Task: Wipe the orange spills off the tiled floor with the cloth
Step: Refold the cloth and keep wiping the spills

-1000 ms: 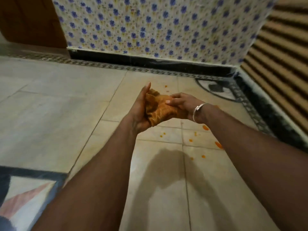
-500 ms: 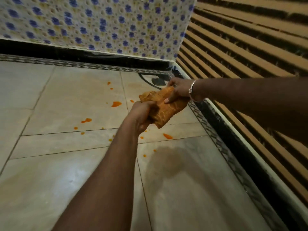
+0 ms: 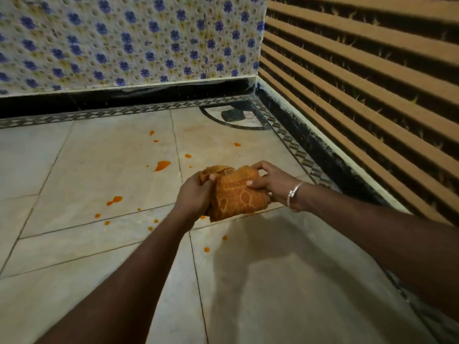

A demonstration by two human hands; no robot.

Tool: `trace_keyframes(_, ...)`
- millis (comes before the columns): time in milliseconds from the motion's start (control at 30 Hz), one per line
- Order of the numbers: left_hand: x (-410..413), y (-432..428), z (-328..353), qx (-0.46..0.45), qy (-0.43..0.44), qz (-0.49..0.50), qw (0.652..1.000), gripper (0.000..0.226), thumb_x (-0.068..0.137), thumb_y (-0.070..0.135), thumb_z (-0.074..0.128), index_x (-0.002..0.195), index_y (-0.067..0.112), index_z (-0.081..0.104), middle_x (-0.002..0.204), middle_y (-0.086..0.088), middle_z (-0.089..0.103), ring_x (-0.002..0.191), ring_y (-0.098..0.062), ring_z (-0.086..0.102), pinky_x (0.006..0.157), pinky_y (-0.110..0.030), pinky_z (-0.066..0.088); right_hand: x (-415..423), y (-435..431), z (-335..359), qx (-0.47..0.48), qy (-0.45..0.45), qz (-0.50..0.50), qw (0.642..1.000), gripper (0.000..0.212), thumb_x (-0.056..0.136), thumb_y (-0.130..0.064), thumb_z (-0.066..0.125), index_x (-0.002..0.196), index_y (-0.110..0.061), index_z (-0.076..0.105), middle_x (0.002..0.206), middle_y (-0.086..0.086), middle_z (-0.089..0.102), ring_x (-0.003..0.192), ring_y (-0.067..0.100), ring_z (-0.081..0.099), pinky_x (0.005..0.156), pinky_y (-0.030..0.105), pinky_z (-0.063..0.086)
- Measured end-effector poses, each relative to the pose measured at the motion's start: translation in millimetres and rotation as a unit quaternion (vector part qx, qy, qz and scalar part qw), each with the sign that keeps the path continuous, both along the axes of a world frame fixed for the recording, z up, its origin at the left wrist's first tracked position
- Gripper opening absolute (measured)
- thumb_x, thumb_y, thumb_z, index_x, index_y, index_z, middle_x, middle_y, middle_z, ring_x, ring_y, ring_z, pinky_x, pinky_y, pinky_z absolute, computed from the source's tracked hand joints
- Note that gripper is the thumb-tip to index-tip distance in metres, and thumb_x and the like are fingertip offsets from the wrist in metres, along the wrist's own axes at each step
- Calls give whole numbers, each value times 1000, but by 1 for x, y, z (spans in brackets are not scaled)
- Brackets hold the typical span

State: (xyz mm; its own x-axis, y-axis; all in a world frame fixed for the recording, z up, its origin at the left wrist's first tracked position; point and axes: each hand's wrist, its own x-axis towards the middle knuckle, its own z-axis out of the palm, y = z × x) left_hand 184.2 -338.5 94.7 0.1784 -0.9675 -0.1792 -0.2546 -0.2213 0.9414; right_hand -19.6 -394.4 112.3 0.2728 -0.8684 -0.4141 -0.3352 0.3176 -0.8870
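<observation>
Head view: both hands meet in the middle of the frame over the tiled floor point(image 3: 87, 170), holding a bunched orange patterned cloth point(image 3: 236, 197) between them. The left hand point(image 3: 196, 192) wraps the cloth's left end, its fingers point(image 3: 212, 178) curled round the wad. The right hand point(image 3: 270, 182), with a silver bracelet point(image 3: 294, 192) at the wrist, pinches the upper right edge between thumb and fingers point(image 3: 258, 167). The cloth appears to be lifted clear of the tiles, with a shadow point(image 3: 260, 256) lying on the floor nearer the camera.

The orange spills point(image 3: 162, 165) are scattered, not pooled. The largest splash sits just beyond the hands, another blot point(image 3: 114, 200) lies well to the left, and small dots run toward the black skirting point(image 3: 124, 98) and the blue-flowered wall tiles point(image 3: 124, 40). More drops point(image 3: 206, 249) sit near the forearms, on the camera side of the cloth. A brown slatted wall point(image 3: 360, 83) closes the right side.

Wiping looks not yet begun, since every spot in sight reads as whole. The main risk is smearing: a tight wad offers little clean face, so a broad sweep could drag colour across the pale tiles and into the grout joints. Because cloth and spill are nearly the same hue, it will be hard to judge how loaded the cloth is. The near drops could also be missed, or brushed by an arm reaching past them.
</observation>
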Motion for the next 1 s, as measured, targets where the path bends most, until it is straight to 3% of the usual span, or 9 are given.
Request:
trace_keyframes(133, -23, -20, -3, -16, -166, -62, 984, 43, 108, 48, 44, 127, 13, 61, 113, -10, 70, 100, -31, 70, 76, -43, 63, -30, -4, -22, -94, 41, -8, 995, 34, 94, -11, 64, 124, -23, 54, 100, 10, 61, 86, 25, 64, 68, 42, 61)
trace_keyframes(267, -34, -31, -15, -34, -224, -81, 971, 53, 99, 64, 48, 103, 15, 67, 84, -5, 73, 72, -26, 72, 67, -45, 61, -52, -5, -40, -233, 109, -24, 966, 34, 91, -14, 67, 121, -29, 61, 96, -5, 60, 89, 17, 60, 67, 27, 53)
trace_keyframes(433, -61, -27, -12, -77, -121, -167, 975, 40, 102, 56, 52, 111, 24, 74, 103, 4, 76, 100, -20, 71, 93, -50, 58, -81, 8, -66, -242, 116, -55, 962, 35, 88, -18, 71, 117, -34, 59, 116, 0, 59, 98, 19, 60, 75, 27, 52)
trace_keyframes(567, -81, -39, 15, -44, -33, -259, 964, 31, 104, 47, 55, 95, 23, 72, 89, 3, 72, 89, -22, 69, 94, -57, 55, -106, 23, -58, -159, 45, -43, 985, 39, 84, -28, 77, 116, -38, 57, 135, -1, 44, 118, 15, 51, 84, 26, 48)
trace_keyframes(667, -97, -50, 36, -10, 43, -311, 949, 27, 106, 35, 52, 105, 13, 68, 89, 2, 73, 88, -17, 71, 84, -43, 58, -124, 28, -36, -79, -84, -34, 993, 56, 77, -25, 80, 126, -32, 54, 135, 0, 57, 128, 20, 53, 95, 35, 49)
trace_keyframes(733, -103, -55, 46, 18, 98, -316, 943, 27, 104, 33, 53, 114, 13, 67, 100, 0, 77, 97, -20, 75, 89, -37, 58, -130, 29, -20, -18, -191, -16, 981, 76, 69, -17, 83, 134, -36, 49, 132, 5, 60, 125, 27, 57, 92, 41, 55)
trace_keyframes(800, -110, -60, 51, 45, 128, -326, 936, 30, 104, 33, 53, 124, 15, 66, 114, -7, 77, 107, -25, 74, 93, -39, 60, -134, 29, -7, -34, -183, 28, 982, 88, 65, -11, 84, 136, -45, 46, 134, 4, 57, 122, 26, 58, 87, 41, 57)
trace_keyframes(933, -116, -66, 49, 43, 132, -332, 933, 33, 104, 33, 56, 128, 11, 65, 119, -12, 75, 109, -28, 74, 92, -41, 60, -129, 25, 12, -99, -83, 31, 991, 59, 69, -17, 80, 120, -35, 58, 115, -6, 68, 100, 9, 69, 74, 25, 59)
trace_keyframes(1000, -114, -68, 42, 21, 135, -324, 936, 43, 95, 35, 68, 132, 15, 60, 123, -10, 72, 110, -26, 73, 94, -44, 60, -126, 20, 17, -122, -42, 12, 992, 37, 72, -31, 77, 107, -27, 66, 103, 0, 73, 90, 14, 73, 75, 28, 61)
